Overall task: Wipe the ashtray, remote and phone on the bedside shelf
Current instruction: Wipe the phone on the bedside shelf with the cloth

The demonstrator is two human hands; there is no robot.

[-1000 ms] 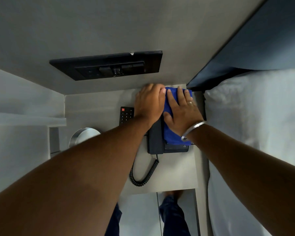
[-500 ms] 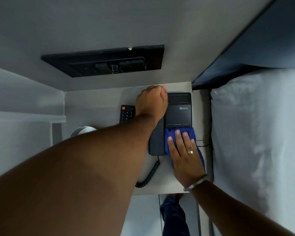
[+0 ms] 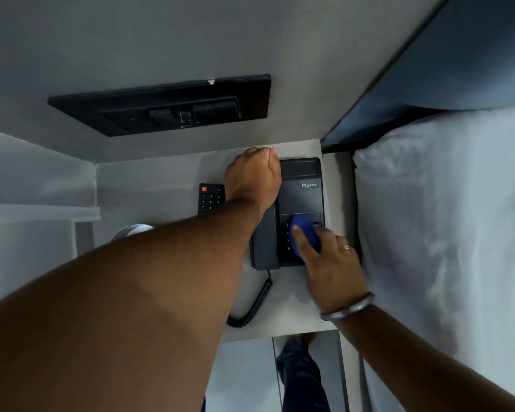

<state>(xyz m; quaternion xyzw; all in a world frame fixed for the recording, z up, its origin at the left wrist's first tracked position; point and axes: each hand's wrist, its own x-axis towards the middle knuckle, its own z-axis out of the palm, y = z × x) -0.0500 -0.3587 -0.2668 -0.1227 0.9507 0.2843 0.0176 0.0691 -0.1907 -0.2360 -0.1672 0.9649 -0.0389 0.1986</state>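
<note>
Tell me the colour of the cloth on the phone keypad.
Blue cloth, seen in the head view.

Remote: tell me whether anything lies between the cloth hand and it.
Yes. The right hand presses the blue cloth on the phone keypad. Toward the remote lie the handset and the left hand with its forearm, which covers the remote's near end.

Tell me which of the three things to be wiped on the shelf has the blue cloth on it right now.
The phone: the right hand presses the blue cloth on its keypad. The remote and the ashtray lie farther left, untouched by it.
</note>
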